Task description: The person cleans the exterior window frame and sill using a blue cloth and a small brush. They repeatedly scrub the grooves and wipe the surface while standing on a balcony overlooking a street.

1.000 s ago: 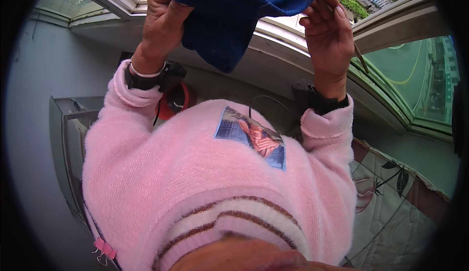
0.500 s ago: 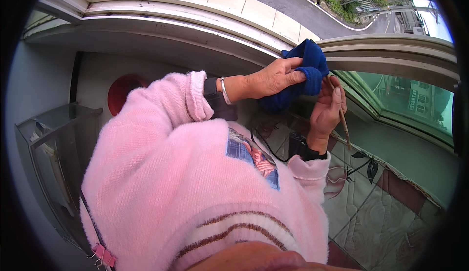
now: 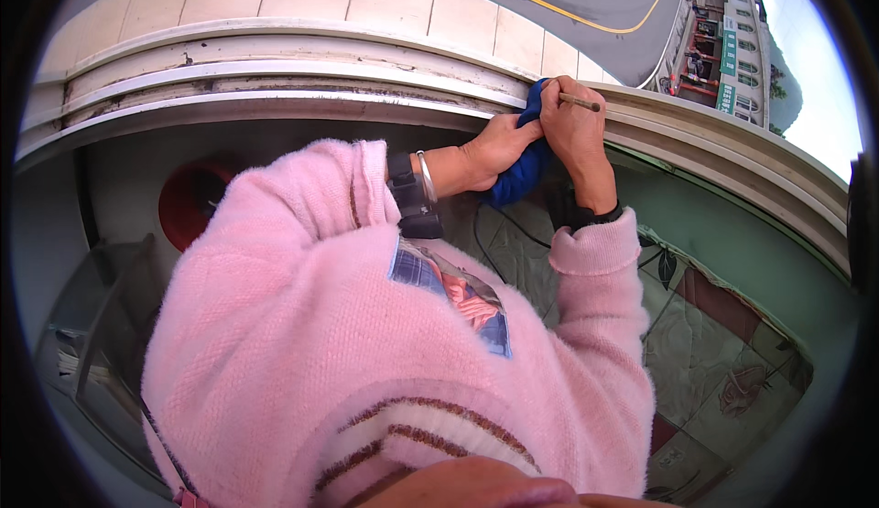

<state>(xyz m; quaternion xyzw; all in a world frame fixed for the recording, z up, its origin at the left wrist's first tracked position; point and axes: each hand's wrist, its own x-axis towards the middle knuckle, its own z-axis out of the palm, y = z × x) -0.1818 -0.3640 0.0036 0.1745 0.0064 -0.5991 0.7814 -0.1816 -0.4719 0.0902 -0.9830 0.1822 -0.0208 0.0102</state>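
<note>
A blue cloth (image 3: 524, 177) hangs bunched over the inner edge of the window frame (image 3: 320, 82). My left hand (image 3: 494, 149), with a silver bangle at the wrist, pinches the cloth from its left side. Right beside it, my right hand (image 3: 575, 131) is closed around a thin wooden stick (image 3: 580, 102), whose blunt end juts out to the right above the knuckles. The stick's other end is hidden by the hand and the cloth at the frame. Both hands are close together, touching the cloth.
Grooved, dirt-marked rails run along the frame, with a tiled ledge (image 3: 394, 0) and a road (image 3: 549, 5) beyond. Inside, a red bucket-like container (image 3: 188, 204) and a glass-topped stand (image 3: 92, 316) are at left. A patterned quilted cover (image 3: 705, 380) lies at lower right.
My right hand has risen to the window frame with the stick, turning it from hanging downward to nearly level. The cloth is now bunched tighter at the frame, and my view has shifted.
</note>
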